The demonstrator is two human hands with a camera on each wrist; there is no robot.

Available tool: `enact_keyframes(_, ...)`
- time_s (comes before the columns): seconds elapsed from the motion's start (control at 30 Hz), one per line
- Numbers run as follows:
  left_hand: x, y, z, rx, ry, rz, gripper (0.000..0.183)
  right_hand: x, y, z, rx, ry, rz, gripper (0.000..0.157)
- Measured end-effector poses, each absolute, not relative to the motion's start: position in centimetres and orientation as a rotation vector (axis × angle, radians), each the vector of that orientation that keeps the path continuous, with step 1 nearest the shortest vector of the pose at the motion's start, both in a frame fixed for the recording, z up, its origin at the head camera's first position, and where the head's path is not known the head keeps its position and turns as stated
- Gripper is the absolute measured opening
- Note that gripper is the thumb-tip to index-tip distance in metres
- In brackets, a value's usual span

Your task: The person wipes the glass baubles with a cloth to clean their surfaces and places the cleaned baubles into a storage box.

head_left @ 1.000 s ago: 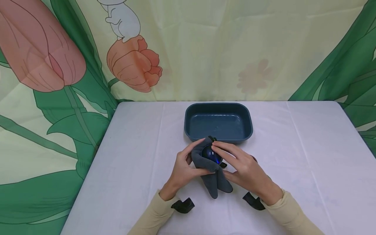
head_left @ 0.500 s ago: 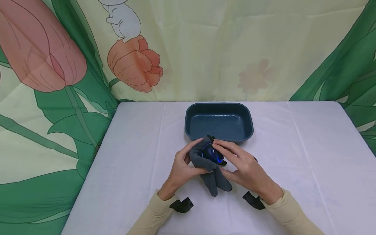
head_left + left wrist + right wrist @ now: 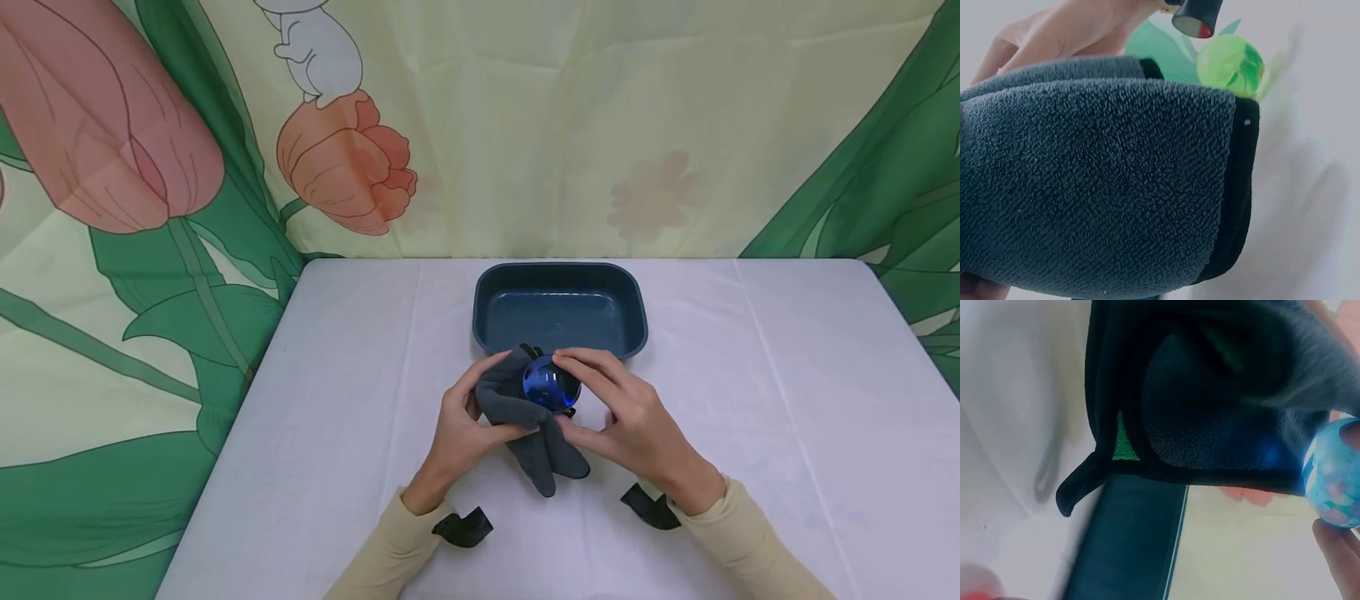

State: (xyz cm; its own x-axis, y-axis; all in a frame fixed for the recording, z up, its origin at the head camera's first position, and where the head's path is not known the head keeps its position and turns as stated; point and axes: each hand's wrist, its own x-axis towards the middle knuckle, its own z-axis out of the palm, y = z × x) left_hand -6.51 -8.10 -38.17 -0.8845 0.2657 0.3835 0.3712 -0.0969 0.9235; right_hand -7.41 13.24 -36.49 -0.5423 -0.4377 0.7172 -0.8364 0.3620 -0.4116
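My left hand (image 3: 468, 425) grips a folded dark grey cloth (image 3: 510, 402) with black edging, its two ends hanging toward me. Beside the cloth's fold, my right hand (image 3: 630, 408) pinches a shiny, see-through ball (image 3: 551, 383) between thumb and fingertips. It looks blue from the head. In the left wrist view the cloth's fuzzy face (image 3: 1104, 181) fills most of the frame, and the ball (image 3: 1238, 65) looks green behind it. Close to the cloth's opening, the right wrist view shows the ball (image 3: 1332, 478) in pale blue, with a fingertip (image 3: 1335, 550) against it.
A dark blue rectangular tub (image 3: 558, 321) stands on the white tabletop (image 3: 360, 350) just beyond my hands. Black pieces sit at both wrists, the left one (image 3: 462, 527) and the right one (image 3: 651, 507). A printed floral curtain (image 3: 525, 125) hangs behind the table.
The right hand has shifted slightly up and right with the ball, which shows more clear of the cloth. My left hand and the cloth have drifted a little left.
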Motion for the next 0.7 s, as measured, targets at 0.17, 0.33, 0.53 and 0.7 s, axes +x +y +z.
enact_keyframes(0.17, -6.5, -8.1, -38.1, -0.696, -2.087, -2.133, 0.073, -7.7, 13.6, -36.3, 1.057, -2.175, 1.052, 0.055)
enact_keyframes(0.33, -6.3, -8.3, -38.1, -0.665, -2.111, -2.117, 0.073, -8.2, 14.0, -36.1, 1.029, -2.232, 1.034, 0.057)
enact_keyframes(0.53, -6.2, -8.7, -38.4, -0.66, -2.123, -2.093, 0.074, -8.7, 14.3, -35.7, 0.978, -2.287, 1.043, 0.068)
enact_keyframes(0.7, -6.1, -9.0, -38.5, -0.661, -2.11, -2.096, 0.074, -9.3, 14.4, -35.3, 0.942, -2.302, 1.037, 0.067)
